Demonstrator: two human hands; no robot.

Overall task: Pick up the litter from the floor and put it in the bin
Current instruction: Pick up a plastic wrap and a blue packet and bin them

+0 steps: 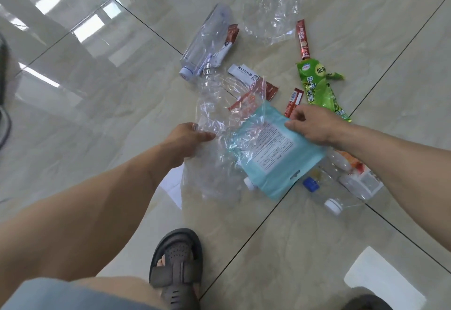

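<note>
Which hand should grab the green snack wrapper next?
Probably the right hand: it sits beside the green snack wrapper, though it pinches the blue pouch. The left hand grips clear plastic.

Litter's scattered on the tile floor: a clear bottle lying flat up top, crumpled clear plastic, a red coffee stick, green snack wrapper, a teal pouch lifted at one corner, maybe two more bottles lower right
</note>
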